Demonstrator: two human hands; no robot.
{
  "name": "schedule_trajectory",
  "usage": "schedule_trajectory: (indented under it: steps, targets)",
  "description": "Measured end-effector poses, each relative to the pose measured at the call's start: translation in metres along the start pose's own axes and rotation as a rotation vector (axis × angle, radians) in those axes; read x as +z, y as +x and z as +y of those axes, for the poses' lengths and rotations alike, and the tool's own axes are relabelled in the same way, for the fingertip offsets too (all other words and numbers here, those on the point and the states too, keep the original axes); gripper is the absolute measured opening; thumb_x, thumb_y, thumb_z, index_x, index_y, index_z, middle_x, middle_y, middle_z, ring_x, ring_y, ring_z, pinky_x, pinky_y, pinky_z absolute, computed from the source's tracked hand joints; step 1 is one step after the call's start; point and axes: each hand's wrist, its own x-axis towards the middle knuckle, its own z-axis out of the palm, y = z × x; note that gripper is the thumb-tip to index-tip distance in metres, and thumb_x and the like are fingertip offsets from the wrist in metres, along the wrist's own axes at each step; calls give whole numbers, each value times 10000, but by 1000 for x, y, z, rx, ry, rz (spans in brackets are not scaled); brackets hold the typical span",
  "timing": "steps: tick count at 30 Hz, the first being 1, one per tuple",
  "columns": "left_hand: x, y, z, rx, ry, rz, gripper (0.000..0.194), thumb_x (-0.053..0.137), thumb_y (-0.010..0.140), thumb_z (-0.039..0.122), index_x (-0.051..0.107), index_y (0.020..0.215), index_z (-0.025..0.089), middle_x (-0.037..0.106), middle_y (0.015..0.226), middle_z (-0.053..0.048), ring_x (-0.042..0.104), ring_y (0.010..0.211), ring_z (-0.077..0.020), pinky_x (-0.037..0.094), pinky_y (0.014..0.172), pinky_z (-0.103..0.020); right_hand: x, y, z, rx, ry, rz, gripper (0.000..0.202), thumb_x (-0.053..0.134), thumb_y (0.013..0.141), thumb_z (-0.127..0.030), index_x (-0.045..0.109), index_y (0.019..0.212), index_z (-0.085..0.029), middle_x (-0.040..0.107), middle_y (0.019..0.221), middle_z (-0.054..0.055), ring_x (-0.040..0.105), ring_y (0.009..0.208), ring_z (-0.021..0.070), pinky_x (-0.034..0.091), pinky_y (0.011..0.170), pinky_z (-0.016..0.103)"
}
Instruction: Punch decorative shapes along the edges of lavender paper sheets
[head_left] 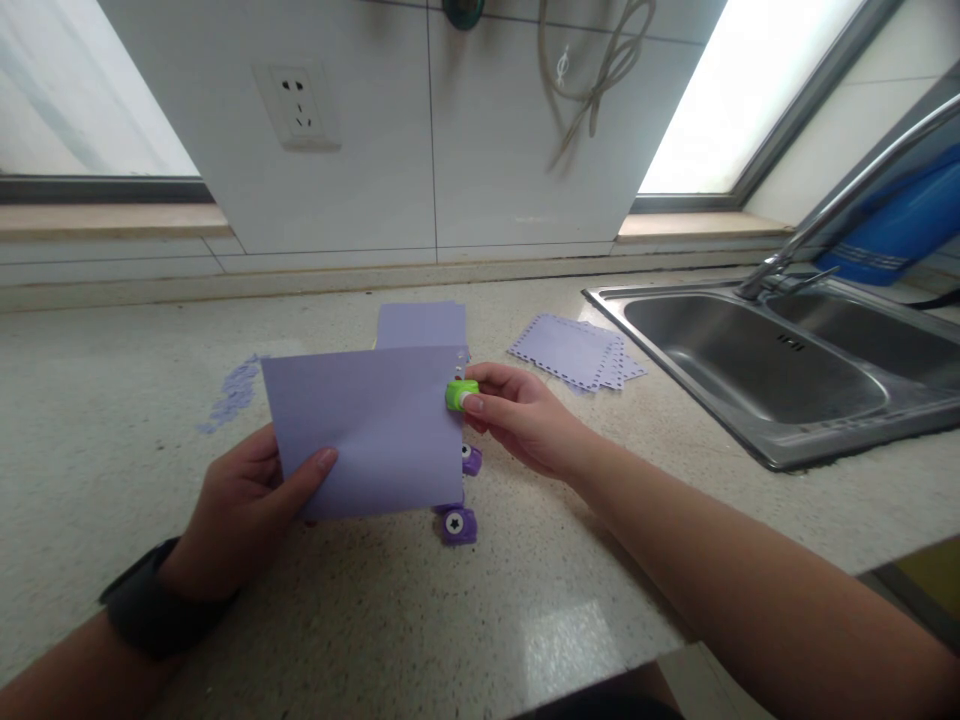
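Left hand: the left hand (251, 485) is clamped on the near left part of the sheet, thumb on top and fingers beneath, seemingly to keep it level and off the surface.
Right hand: the right hand (521, 412) pinches the punch, thumb on its white button; this grip probably lets thumb and fingers squeeze it from both sides.
Sheet: the pale purple rectangular paper sheet (367, 430) is held above the speckled off-white worktop (360, 630), likely so that its right edge is free for the tool. Small holes show near its far right corner.
Green punch: the lime-green plastic craft punch (453, 396) sits at that right edge, below the holes.
Purple punches: a purple plastic punch with a star mark (459, 526) lies just beyond the sheet's near right corner; another purple punch (472, 460) is partly hidden, both within easy reach.
Plain paper: a pale purple paper stack (420, 325) lies behind the sheet.
Notched paper: fanned purple sheets with notched edges (566, 350) lie to the right, apparently kept separate from the plain ones.
Scraps: small purple paper bits (236, 390) are heaped at left.
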Motion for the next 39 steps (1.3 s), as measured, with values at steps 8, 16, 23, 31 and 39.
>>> schedule_trajectory:
  steps: [8, 16, 23, 31, 39]
  targets:
    - [2, 0, 4, 59, 38, 17, 264, 863, 782, 422, 806, 1027, 343, 858, 885, 6, 834, 825, -274, 705, 706, -332, 1, -1, 0, 12, 14, 17, 363, 956, 706, -264, 734, 984, -192, 717, 847, -14, 623, 709, 98, 508, 677, 259]
    - [0, -1, 7, 59, 44, 10, 277, 855, 787, 400, 798, 1033, 284, 863, 945, -12, 834, 837, -277, 704, 728, -348, 2, 0, 0, 8, 20, 22, 381, 969, 676, -253, 723, 961, -194, 723, 811, -25, 627, 677, 94, 531, 665, 251]
    - [-2, -2, 6, 39, 62, 0, 326, 841, 806, 400, 793, 1088, 243, 859, 1014, -21, 830, 858, -268, 691, 744, -326, 2, 0, 1, 20, 32, 11, 452, 1003, 603, -209, 721, 956, -196, 749, 869, -9, 689, 773, 114, 580, 769, 266]
    - [0, -2, 12, 51, 114, 1, 292, 824, 813, 395, 797, 1051, 227, 858, 934, -24, 830, 844, -281, 695, 742, -351, 1, 1, 3, 16, 36, -16, 405, 995, 624, -216, 763, 955, -189, 758, 886, -4, 687, 778, 109, 576, 798, 271]
    - [3, -2, 13, 39, 83, 30, 313, 851, 782, 437, 801, 1007, 224, 852, 862, -36, 830, 840, -305, 698, 747, -376, 4, 1, 3, 27, 79, -56, 363, 992, 628, -221, 779, 920, -194, 754, 870, -7, 682, 758, 100, 572, 790, 259]
